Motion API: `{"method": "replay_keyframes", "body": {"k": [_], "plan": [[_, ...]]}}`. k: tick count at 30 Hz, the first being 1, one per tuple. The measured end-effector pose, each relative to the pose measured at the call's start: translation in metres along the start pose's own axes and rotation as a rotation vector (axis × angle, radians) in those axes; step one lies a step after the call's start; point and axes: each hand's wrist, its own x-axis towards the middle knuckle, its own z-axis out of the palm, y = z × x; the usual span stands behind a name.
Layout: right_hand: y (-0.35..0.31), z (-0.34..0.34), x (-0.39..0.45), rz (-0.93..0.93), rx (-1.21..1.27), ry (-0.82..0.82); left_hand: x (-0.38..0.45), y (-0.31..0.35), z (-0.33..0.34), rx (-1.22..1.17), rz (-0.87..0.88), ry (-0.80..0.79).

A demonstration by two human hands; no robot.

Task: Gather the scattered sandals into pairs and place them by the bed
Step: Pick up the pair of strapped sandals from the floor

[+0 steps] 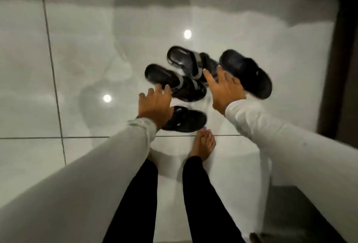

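Two black sandals with grey straps lie side by side on the glossy floor, one farther [184, 59] and one nearer [166, 78]. A plain black slide [249, 72] lies to their right, and a second plain slide [188, 120] lies nearest my feet. My left hand [155, 107] hovers over the near slide with fingers spread, its fingertips at the edge of the nearer grey-strapped sandal. My right hand [224, 91] is spread open between the grey-strapped sandals and the right slide, partly covering that slide's near end. Neither hand grips anything.
The floor is white glossy tile [77, 68] with dark grout lines and two lamp reflections. A dark vertical frame [344, 49] runs along the right edge. My bare foot [203, 146] stands just behind the near slide. A grey surface [302, 213] fills the bottom right corner.
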Motion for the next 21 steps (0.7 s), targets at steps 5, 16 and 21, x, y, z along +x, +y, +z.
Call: {"method": "replay_keyframes", "body": {"k": [5, 16, 21], "plan": [[0.012, 0.044, 0.087, -0.047, 0.066, -0.069, 0.098, 0.014, 0.045, -0.437, -0.119, -0.069], [-0.013, 0.036, 0.152, 0.013, 0.342, -0.144, 0.150, -0.026, 0.060, -0.658, -0.076, -0.144], [-0.058, 0.003, 0.164, 0.004, 0.437, -0.145, 0.135, -0.103, 0.022, -0.369, -0.090, -0.022]]}}
